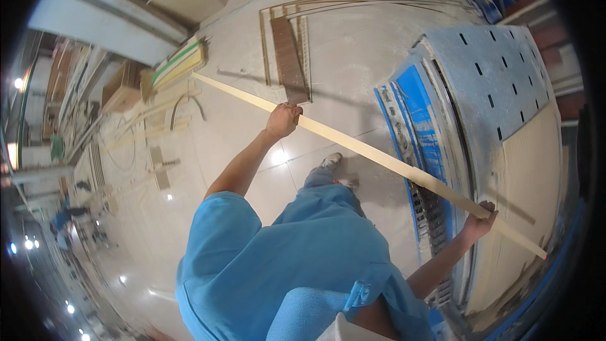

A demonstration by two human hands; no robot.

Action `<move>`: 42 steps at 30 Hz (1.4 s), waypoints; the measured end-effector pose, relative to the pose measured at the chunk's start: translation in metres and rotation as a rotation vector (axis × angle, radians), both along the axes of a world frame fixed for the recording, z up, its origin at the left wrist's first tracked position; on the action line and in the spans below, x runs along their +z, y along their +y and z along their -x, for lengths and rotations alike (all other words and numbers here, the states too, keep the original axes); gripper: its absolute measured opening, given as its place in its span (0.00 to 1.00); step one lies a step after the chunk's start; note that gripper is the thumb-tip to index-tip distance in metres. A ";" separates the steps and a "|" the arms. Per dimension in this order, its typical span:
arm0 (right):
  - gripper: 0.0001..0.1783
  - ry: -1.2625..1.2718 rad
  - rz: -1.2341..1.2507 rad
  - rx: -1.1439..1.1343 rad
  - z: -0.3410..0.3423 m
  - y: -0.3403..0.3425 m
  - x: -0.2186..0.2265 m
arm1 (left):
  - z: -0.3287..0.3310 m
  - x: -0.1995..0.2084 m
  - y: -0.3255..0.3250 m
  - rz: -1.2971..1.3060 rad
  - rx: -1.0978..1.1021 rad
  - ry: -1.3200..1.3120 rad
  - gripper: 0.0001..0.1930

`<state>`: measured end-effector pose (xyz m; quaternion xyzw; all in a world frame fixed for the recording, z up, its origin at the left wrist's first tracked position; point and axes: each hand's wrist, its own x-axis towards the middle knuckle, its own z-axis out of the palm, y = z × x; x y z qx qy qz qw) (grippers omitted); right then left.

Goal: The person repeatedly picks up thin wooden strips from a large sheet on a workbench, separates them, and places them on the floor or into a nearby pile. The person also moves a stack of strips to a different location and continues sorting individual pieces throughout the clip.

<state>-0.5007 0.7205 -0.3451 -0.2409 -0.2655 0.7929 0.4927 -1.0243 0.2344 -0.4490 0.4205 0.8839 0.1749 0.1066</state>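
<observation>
A long, pale wooden strip point(360, 147) slants across in front of me, from the far left down to the near right. My left hand point(284, 120) is closed around it left of the middle, fingers wrapped over the top. Toward its right end, my right hand point(480, 222) grips it above the blue and grey machine point(435, 126). The strip's right end reaches over the machine's beige top point(536, 158). Whether it touches that surface I cannot tell.
A brown board point(289, 57) and thin long strips point(353, 0) lie on the tiled floor ahead. Stacked yellow and green boards point(183, 63) stand at the left, beside a wooden box point(123, 85). Another person point(68, 218) is far off to the left.
</observation>
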 end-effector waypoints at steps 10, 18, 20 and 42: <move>0.29 -0.921 -0.604 0.371 0.106 -0.009 0.026 | -0.165 0.003 -0.060 -0.090 0.424 -0.159 0.08; 0.24 -0.809 -0.239 0.614 0.133 -0.101 -0.056 | -0.235 0.008 -0.107 -0.139 0.866 -0.360 0.17; 0.19 -0.862 -0.256 0.716 0.125 -0.126 -0.075 | -0.244 0.016 -0.114 -0.073 0.862 -0.317 0.18; 0.16 -1.114 -0.776 0.867 0.106 -0.219 -0.155 | -0.209 -0.022 -0.182 -0.234 1.222 -0.035 0.23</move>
